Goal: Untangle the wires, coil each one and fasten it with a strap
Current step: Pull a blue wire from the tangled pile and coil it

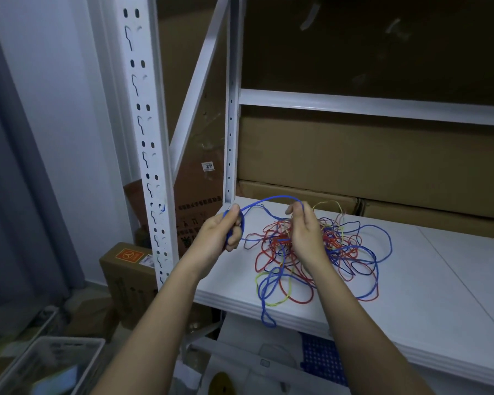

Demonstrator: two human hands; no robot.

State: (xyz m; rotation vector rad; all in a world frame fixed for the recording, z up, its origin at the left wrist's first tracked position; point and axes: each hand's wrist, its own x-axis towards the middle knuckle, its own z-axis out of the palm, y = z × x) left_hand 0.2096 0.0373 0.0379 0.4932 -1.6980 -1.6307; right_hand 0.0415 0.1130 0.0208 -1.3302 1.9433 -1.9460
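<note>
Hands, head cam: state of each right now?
Left hand: closed, fingers gripping small loops of the blue wire.
Right hand: closed, pinching the same blue wire above the tangle.

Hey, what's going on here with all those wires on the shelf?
A person is sorting a tangle of wires lying on a white shelf. The left hand grips small loops of a blue wire, and the right hand pinches the same wire further along, so it arcs between them. The rest of the red, blue and yellow-green pile is still knotted, and no strap is visible.
</note>
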